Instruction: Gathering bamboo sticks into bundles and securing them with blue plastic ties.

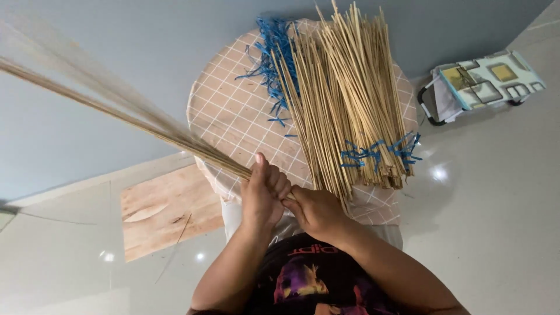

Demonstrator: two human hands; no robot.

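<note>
Two hands grip one bunch of thin straw-coloured sticks (122, 111): the left hand (263, 195) wraps its fingers tight round the base, and the right hand (315, 211) closes just beside it on the same end. The bunch fans up to the left, its tips blurred. On the round stool with a checked cloth (233, 111) lies a large pile of stiff, straight sticks (344, 99), with frayed blue plastic ties (271, 52) about it; judging by that, many sticks remain unhandled. A wooden board (163, 213) rests on the glossy floor (496, 192).
</note>
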